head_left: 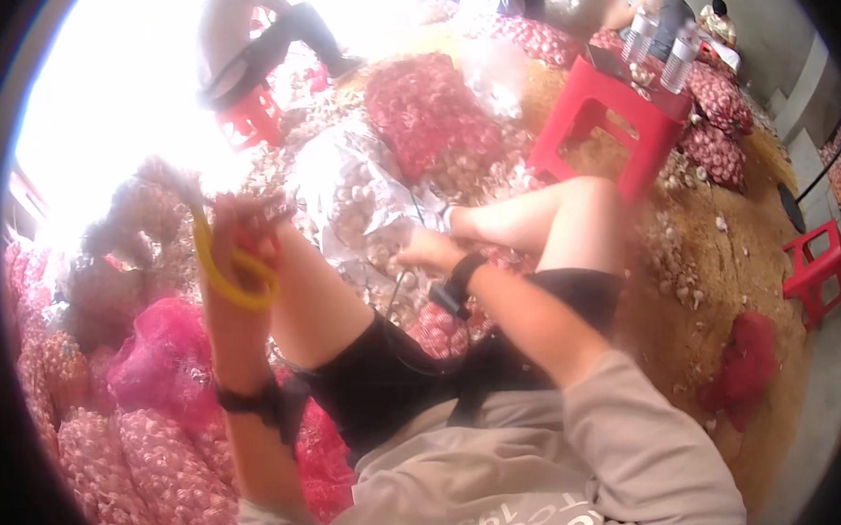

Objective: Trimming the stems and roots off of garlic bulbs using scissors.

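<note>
At the left edge of the ground, red mesh sacks of garlic (156, 443) are stacked in a heap, rising toward a glare of daylight. Above them the left hand (237, 256) is raised, wrist up, fingers closed through the loops of yellow-handled scissors (228, 271). The scissors' long axis runs roughly upright, handles low and blades pointing up and slightly left toward a bunch of garlic with dry stalks (155, 204); the blades themselves are lost in the blur. A dark band sits on the left wrist.

Toward the middle, the person sits with bare knees up, in black shorts and a grey shirt. The right hand (425, 253), also with a dark wristband, reaches down forward between the legs into a loose pile of garlic bulbs (361, 199); whether it grips anything cannot be told.

Rightward, the floor is brown earth strewn with skins and stray bulbs. A red plastic stool (611, 118) bears clear bottles (679, 54), and a smaller red stool (820, 268) stands by the right edge. Other people sit at the far side.
</note>
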